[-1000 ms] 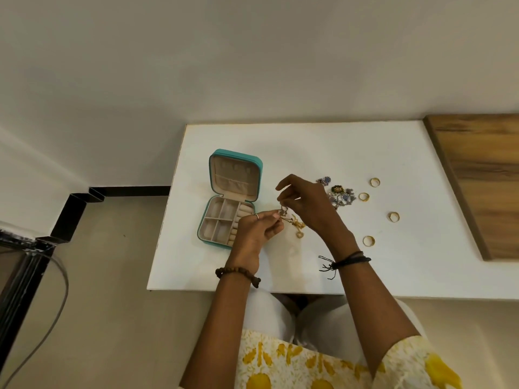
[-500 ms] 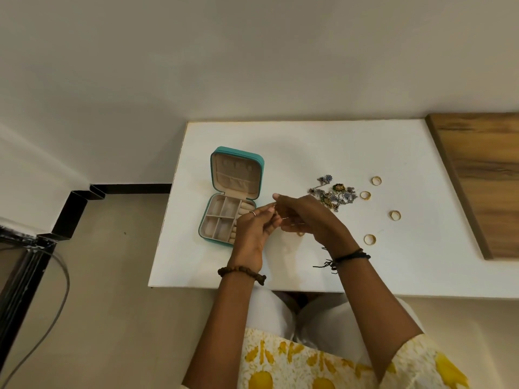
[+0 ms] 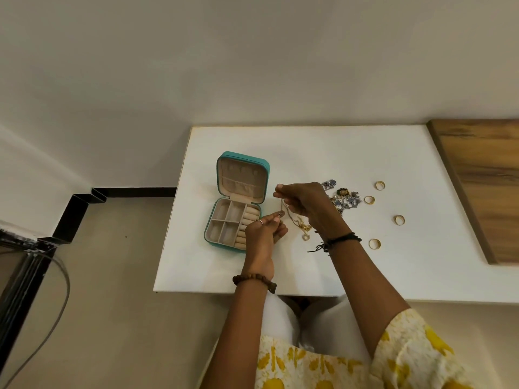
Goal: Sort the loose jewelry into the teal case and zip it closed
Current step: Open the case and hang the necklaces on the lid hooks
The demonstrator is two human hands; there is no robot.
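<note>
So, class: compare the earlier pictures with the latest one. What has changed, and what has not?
The right hand has lifted away from the left hand, drawing the gold chain taut between them; half a second ago the hands were bunched together. Both still pinch it, its pendants trailing on the table. The teal case, earring pile and four gold rings stayed put.

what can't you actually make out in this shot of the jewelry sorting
- Head view: the chain both hands pinch is too thin to show its clasp or its full run.
- The left hand covers the near right corner of the teal case.
- The right hand hides the left part of the jewelry pile; its pieces are too small to tell apart.
- The wooden board is cut off by the right edge.
</note>
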